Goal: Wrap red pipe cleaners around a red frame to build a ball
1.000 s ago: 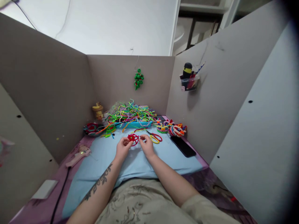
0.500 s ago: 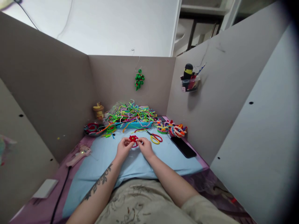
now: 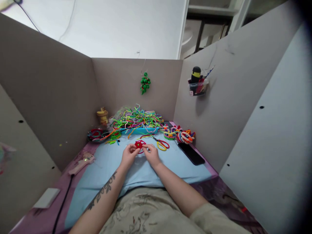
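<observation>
Between my two hands is a small red piece of bent pipe cleaner [image 3: 139, 144] with a green spot near its middle and a loop curving out from it. My left hand [image 3: 129, 153] pinches its left side with thumb and finger. On the opposite side, my right hand [image 3: 151, 154] grips it by the fingertips. Both hands are just above the light blue cloth [image 3: 143, 172]. A pair of scissors [image 3: 162, 145] with one red and one yellow handle lies right of the hands, its blades pointing to the back left.
Behind the hands, a blue tray [image 3: 146, 130] is heaped with multicoloured pipe cleaners [image 3: 138, 117]. Colourful fuzzy pieces [image 3: 185, 136] and a black phone [image 3: 191, 153] lie right. A pink corded tool [image 3: 81, 164] and a white box [image 3: 47, 198] are left. Grey panels enclose the table.
The red piece has turned slightly in my fingers, and its loop now shows at the upper right too. My hands have stayed almost in place.
</observation>
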`<state>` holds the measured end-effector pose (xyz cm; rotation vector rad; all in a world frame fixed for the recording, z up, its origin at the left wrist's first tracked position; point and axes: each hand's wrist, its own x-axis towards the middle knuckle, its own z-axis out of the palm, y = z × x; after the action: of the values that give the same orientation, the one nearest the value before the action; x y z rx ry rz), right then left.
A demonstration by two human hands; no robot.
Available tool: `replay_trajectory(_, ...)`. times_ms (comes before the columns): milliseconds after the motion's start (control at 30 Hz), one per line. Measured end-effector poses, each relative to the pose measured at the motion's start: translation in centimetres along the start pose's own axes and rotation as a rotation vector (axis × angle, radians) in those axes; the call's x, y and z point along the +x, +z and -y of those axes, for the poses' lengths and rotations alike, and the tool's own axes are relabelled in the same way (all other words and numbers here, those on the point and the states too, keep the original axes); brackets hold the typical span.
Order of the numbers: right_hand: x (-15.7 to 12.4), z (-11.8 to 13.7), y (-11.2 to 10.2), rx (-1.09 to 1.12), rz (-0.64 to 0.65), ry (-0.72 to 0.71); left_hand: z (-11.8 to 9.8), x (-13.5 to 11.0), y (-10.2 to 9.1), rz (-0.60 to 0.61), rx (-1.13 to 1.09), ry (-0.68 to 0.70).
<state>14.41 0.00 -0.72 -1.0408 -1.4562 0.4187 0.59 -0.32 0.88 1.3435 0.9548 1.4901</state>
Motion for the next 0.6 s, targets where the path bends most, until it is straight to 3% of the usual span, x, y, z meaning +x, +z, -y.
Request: replay_trajectory(600, 0.5, -1.3, 0.3, -0.038, 0.035, 0.061, 0.2, -0.2, 0.2, 0.038, 0.086, 0.02)
